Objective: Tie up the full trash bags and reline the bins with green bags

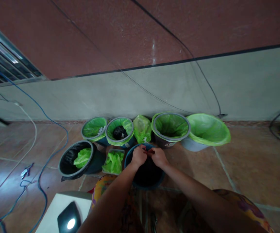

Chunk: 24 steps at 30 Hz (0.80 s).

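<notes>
A round bin with a blue rim (160, 181) and a dark inside stands between my knees. Over its far side, my left hand (139, 156) and my right hand (158, 157) meet with their fingers pinched together. Something small and reddish shows between the fingertips, too small to make out. Just beyond the bin sits a tied green bag (142, 128). To the left of my left hand, a small clear container (104, 169) holds crumpled green plastic (114, 161).
Green-lined bins (95, 128) (119, 131) (171, 126) (205, 129) line the wall. A black-lined bin (68, 161) stands at left. A phone (69, 217) lies on a white surface (50, 216). Keys (26, 171) and a blue cable (40, 179) are on the floor.
</notes>
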Available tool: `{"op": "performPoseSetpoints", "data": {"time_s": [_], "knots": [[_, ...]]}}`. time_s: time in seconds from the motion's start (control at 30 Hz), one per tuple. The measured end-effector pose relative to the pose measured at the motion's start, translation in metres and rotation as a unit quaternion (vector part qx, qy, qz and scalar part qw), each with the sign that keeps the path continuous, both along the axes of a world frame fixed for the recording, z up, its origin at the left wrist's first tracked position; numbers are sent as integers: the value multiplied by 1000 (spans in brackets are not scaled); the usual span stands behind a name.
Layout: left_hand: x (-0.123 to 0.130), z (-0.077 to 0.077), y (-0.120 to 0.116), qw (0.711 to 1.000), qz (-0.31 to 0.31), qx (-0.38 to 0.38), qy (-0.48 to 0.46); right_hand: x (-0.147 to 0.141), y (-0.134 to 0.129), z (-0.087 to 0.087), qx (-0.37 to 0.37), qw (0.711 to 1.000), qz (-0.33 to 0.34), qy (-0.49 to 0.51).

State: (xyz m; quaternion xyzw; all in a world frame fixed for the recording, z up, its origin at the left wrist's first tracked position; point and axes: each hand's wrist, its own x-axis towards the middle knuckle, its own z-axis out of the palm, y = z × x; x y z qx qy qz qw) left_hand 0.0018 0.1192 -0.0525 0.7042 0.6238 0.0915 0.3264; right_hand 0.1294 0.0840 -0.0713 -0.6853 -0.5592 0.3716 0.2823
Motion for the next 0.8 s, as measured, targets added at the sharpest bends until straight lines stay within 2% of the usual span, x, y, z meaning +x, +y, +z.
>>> {"op": "performPoseSetpoints", "data": {"time_s": [0.17, 0.23, 0.3, 0.4, 0.5, 0.67, 0.8], "knots": [[1, 5, -5, 999, -22, 28, 41, -2, 0, -2, -2, 1000, 19, -16], [1, 5, -6, 998, -28, 38, 51, -3, 0, -2, -20, 999, 21, 16], [1, 5, -7, 996, -33, 46, 66, -4, 0, -2, -68, 994, 4, 91], [0, 6, -7, 994, -30, 57, 93, -4, 1, 0, -159, 958, -41, 235], [-2, 8, -8, 991, -49, 68, 101, -1, 1, 1, -213, 917, -71, 330], [-2, 15, -10, 989, -100, 46, 97, 2, 2, 0, -250, 878, -97, 396], [-1, 19, -12, 987, -113, 40, 108, 5, 3, -3, -255, 870, -106, 409]]}}
